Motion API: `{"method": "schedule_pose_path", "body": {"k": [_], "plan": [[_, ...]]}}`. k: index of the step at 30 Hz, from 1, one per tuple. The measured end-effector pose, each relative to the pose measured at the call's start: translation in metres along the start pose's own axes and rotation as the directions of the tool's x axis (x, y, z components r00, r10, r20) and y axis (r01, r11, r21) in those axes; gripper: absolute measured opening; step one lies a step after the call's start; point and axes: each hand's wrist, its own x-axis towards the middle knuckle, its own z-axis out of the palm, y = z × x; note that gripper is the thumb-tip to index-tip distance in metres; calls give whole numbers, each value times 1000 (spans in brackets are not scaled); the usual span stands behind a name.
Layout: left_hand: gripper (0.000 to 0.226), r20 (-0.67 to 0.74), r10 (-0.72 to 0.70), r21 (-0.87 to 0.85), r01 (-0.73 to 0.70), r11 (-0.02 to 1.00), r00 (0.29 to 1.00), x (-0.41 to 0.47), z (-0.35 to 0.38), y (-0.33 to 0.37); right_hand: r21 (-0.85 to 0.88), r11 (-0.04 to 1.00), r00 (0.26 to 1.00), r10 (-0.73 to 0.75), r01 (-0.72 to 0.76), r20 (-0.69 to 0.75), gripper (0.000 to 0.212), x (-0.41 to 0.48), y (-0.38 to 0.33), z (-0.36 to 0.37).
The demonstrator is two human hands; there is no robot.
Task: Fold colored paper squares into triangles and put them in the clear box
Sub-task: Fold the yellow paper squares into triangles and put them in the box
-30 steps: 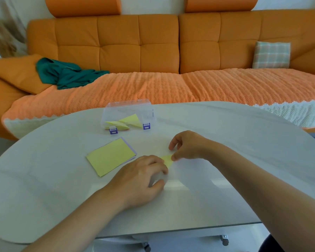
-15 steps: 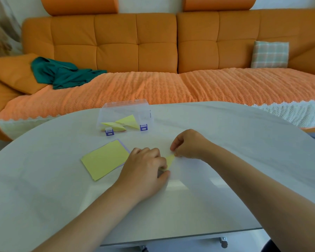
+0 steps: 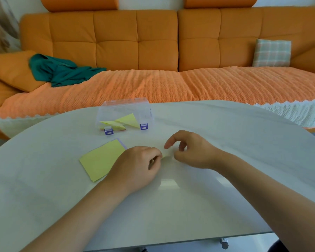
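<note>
A small folded yellow paper [image 3: 166, 155] lies on the white table [image 3: 189, 206] between my hands; only a pale sliver of it shows. My left hand [image 3: 140, 166] has its fingers curled and pinches the paper's left end. My right hand [image 3: 191, 151] is just right of it, thumb tip down at the paper and the other fingers lifted and loosely bent. A stack of yellow paper squares [image 3: 102, 159] lies left of my left hand. Behind it stands the clear box [image 3: 125, 108] with purple latches, holding yellow folded triangles [image 3: 127, 120].
An orange sofa [image 3: 153, 42] with a ribbed orange cover runs behind the table. A green cloth [image 3: 60, 71] lies on its left, a checked cushion [image 3: 272, 52] on its right. The table's near edge [image 3: 171, 241] curves across the bottom.
My left hand has slid up and right to the paper. My right hand's fingers have lifted off it and spread. The camera view shifted slightly.
</note>
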Motion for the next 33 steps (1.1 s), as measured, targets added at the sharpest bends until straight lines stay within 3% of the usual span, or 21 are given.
{"method": "schedule_pose_path", "body": {"k": [4,7,10,13,20,28,33], "plan": [[14,-64,-136,-179,122,976,989,5,-2,-5,48,996,997,-79,80,-18,8,-2,-6,3],[17,-50,-271,-357,236,904,961,8,-5,-6,164,984,998,-60,62,-17,11,1,-12,0],[21,69,-372,-548,346,762,926,10,-12,-8,294,955,999,-41,36,12,13,2,-19,-5],[19,202,-375,-652,410,637,905,10,-17,-8,286,958,999,-31,20,34,15,-1,-24,-7],[13,285,-353,-558,454,695,891,9,-12,-6,251,968,1000,3,-10,28,13,-6,-27,6],[10,244,-342,-414,416,810,908,11,-10,-12,153,988,999,-16,21,-39,8,-4,-27,11],[15,223,-364,-376,424,824,905,14,-21,-21,87,996,994,27,-18,-103,10,1,-15,-1]]}}
